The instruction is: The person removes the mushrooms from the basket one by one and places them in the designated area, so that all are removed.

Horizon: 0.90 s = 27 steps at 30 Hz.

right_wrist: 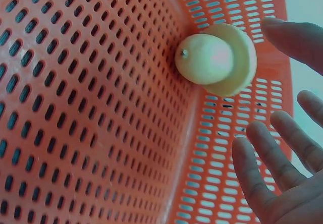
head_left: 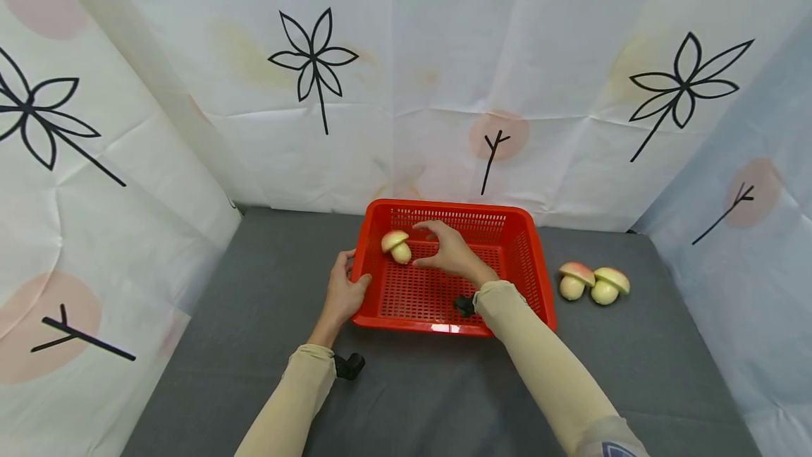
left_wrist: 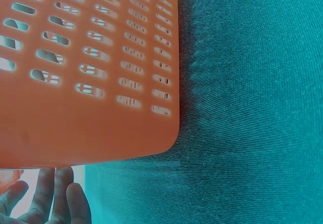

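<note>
A red plastic basket (head_left: pixel 459 328) with slotted walls stands on the grey table. My left hand (head_left: pixel 345 295) grips its left rim, thumb over the edge and fingers along the outer wall. In the left wrist view, the fingers of that left hand (left_wrist: pixel 53 199) show beside the basket's wall (left_wrist: pixel 75 123). A toy mushroom (head_left: pixel 398 247) with a pale stem leans inside against the left wall. Just to its right, my right hand (head_left: pixel 452 254) hangs within the basket, thumb and fingers spread apart. The right wrist view shows the mushroom (right_wrist: pixel 209 60) apart from the open right hand (right_wrist: pixel 287 183).
Two more toy mushrooms, one with a reddish cap (head_left: pixel 575 281) and one with a yellowish cap (head_left: pixel 610 285), sit side by side right of the basket. A white patterned cloth (head_left: pixel 406 76) hangs behind the grey table (head_left: pixel 285 266) and along both sides.
</note>
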Each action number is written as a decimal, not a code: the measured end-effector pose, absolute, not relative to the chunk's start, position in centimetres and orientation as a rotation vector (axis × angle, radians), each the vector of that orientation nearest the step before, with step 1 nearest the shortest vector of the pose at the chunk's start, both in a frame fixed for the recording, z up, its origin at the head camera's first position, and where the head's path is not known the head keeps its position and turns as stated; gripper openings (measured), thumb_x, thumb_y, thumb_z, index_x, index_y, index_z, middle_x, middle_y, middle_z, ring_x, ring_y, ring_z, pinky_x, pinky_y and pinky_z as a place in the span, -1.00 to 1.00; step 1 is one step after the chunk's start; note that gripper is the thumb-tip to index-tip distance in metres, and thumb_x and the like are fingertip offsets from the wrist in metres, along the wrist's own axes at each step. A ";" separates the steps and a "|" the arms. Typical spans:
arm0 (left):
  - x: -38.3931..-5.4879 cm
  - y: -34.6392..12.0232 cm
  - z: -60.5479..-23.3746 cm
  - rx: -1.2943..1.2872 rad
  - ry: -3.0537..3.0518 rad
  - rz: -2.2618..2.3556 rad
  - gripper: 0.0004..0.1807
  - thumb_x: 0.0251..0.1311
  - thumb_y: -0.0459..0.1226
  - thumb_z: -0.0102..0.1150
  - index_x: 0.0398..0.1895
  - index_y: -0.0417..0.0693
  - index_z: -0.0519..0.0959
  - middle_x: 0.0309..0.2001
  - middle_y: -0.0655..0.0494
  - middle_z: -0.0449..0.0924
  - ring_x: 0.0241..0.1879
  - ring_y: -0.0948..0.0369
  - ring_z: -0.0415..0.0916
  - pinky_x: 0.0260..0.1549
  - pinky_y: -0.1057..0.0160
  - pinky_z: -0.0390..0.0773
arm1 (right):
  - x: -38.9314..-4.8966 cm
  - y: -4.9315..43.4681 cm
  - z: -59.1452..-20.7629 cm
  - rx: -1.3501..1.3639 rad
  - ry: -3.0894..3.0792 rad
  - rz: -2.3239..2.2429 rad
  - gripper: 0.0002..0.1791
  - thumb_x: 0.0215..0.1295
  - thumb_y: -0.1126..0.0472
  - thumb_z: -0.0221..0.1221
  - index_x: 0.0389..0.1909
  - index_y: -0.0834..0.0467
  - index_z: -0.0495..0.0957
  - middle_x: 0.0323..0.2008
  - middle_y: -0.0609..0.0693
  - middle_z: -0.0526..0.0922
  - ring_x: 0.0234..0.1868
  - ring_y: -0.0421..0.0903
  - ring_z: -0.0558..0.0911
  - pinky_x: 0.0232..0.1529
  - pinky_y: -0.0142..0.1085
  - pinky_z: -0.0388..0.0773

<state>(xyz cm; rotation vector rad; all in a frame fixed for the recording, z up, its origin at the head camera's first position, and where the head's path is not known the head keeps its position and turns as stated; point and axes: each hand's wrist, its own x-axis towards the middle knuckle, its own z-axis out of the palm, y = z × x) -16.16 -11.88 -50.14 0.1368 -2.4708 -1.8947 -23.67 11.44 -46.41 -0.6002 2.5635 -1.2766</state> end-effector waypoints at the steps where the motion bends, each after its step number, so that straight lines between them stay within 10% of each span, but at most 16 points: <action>1: -16.2 -11.9 -50.2 0.136 -2.470 -1.892 -0.40 0.28 -0.49 0.09 0.40 -0.20 0.28 0.04 -0.30 0.52 -0.06 -0.20 0.63 -0.17 -0.12 0.69 | -23.8 11.2 -46.6 -0.607 2.563 -1.275 -0.18 0.11 0.27 0.50 0.41 0.21 0.38 0.36 0.16 0.41 0.26 0.19 0.49 0.15 0.06 0.54; 27: -16.3 -11.9 -50.3 0.137 -2.464 -1.899 -0.40 0.28 -0.49 0.10 0.40 -0.20 0.27 0.05 -0.30 0.53 -0.06 -0.22 0.64 -0.18 -0.12 0.69 | -25.5 7.7 -48.9 -0.761 2.599 -1.128 -0.13 0.07 0.30 0.51 0.43 0.22 0.36 0.43 0.18 0.31 0.45 0.20 0.24 0.39 0.11 0.28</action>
